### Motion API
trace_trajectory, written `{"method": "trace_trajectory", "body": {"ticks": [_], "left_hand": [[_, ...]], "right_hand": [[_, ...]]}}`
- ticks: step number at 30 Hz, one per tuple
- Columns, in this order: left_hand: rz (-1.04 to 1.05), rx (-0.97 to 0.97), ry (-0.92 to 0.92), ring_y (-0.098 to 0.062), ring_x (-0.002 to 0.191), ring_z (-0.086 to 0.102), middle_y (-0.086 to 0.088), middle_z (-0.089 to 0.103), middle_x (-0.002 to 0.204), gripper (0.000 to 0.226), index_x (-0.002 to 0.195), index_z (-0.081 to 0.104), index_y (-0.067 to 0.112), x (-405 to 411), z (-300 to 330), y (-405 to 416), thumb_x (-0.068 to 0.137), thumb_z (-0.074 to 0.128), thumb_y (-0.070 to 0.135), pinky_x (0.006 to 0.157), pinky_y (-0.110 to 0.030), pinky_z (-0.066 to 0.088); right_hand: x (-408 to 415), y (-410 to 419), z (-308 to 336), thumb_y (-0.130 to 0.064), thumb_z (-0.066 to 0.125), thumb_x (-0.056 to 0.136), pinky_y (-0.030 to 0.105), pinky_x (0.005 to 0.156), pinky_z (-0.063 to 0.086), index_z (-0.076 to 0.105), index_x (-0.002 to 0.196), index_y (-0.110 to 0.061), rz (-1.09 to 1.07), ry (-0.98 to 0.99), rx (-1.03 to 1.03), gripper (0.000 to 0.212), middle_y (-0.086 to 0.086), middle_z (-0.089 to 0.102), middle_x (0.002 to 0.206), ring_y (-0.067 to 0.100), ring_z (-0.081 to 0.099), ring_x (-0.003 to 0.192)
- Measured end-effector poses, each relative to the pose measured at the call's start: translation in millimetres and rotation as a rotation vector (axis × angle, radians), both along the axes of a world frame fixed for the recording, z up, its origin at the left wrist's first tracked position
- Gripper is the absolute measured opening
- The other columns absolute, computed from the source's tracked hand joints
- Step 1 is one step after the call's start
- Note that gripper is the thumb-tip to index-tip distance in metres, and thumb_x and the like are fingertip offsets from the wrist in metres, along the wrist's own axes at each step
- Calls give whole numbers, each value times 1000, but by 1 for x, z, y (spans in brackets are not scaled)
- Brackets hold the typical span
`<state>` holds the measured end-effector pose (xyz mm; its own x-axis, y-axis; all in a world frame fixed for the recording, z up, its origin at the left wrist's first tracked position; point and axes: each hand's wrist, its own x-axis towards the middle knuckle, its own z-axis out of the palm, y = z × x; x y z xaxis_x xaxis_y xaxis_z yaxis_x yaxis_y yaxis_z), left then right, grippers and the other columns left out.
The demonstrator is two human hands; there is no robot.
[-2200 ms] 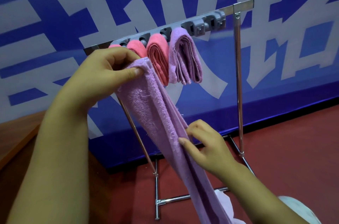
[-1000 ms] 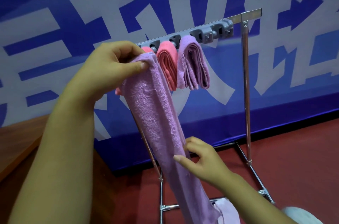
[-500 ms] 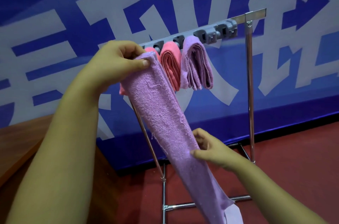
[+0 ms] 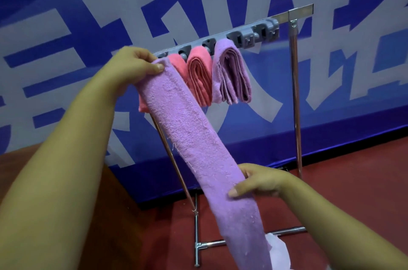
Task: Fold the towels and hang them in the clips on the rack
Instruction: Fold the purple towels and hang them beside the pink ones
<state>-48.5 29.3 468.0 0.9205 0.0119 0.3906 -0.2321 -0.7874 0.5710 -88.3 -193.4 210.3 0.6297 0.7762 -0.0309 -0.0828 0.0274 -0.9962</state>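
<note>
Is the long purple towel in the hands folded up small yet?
Not yet: the long purple terry towel stretches as a narrow strip between left hand and right hand.

This looks like a sports hall or event venue rather than a home. A large blue banner (image 4: 331, 115) with huge pale characters fills the upper frame, a dark red sports-type floor (image 4: 353, 181) spreads across the lower right, and a brown wooden surface (image 4: 26, 163) edges the lower left.

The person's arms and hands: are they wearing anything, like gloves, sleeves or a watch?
Nothing shows. The left hand and right hand are bare, without gloves or rings, and both forearms are uncovered down to the frame's edge, with no sleeve, watch or band in view. The fingernails look short and unpainted.
</note>
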Motion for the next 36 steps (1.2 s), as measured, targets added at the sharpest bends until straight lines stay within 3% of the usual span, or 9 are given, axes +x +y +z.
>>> {"method": "trace_trajectory", "body": {"ticks": [7,13,17,21,24,27,30,33,36], "left_hand": [[152,-36,188,-18,80,51,-12,61,87,6,87,69,7,36,-95,53,84,67,11,62,-25,40],[238,-120,448,-21,79,55,-13,67,89,10,78,68,7,31,-202,71,86,65,13,74,-31,43],[213,-78,542,-19,80,56,-7,65,87,7,83,68,8,13,-243,51,85,62,12,64,-25,43],[85,-172,459,-14,85,57,1,64,93,16,101,67,11,-7,-233,26,86,61,15,68,-26,45],[-86,-486,336,-9,70,60,-1,68,81,26,99,67,-1,-32,-204,7,92,57,22,68,-23,49],[-314,-762,235,-17,73,64,-8,70,78,53,86,71,4,-64,-179,-3,79,60,56,70,-28,55],[-538,-703,252,-16,80,68,-3,73,84,58,80,74,22,-87,-166,-8,61,61,76,73,-26,55],[-591,-635,250,-9,98,67,7,72,103,43,101,69,26,-96,-160,-19,73,67,58,80,-20,52],[-543,-664,242,6,94,65,23,72,95,33,106,59,25,-95,-155,-31,74,66,23,76,-9,49]], "right_hand": [[-5,-13,20,-37,87,56,26,72,55,76,85,-9,153,158,273,42,1,74,83,13,71,77],[-15,-1,36,-42,87,56,25,73,56,76,90,-12,191,181,338,46,-2,75,84,10,71,79],[-20,6,48,-40,93,40,26,66,56,77,81,-11,47,209,394,53,2,74,77,13,71,72],[-18,10,64,-37,92,42,26,70,57,77,86,-10,-72,235,463,54,6,74,82,15,71,76],[-12,11,75,-37,90,47,28,75,57,75,91,-9,-105,238,457,54,8,73,89,17,71,81],[-7,9,86,-31,92,43,33,80,56,74,92,-6,-153,345,473,58,12,72,92,21,70,84],[-5,11,101,-19,91,44,42,83,55,73,94,1,-187,430,529,57,19,71,97,27,70,88],[-4,12,111,-11,88,44,51,81,52,70,97,6,-242,472,507,58,24,68,103,32,69,89],[-6,12,121,-18,70,64,49,67,56,70,89,6,-307,490,445,35,24,70,92,32,71,76]]}}
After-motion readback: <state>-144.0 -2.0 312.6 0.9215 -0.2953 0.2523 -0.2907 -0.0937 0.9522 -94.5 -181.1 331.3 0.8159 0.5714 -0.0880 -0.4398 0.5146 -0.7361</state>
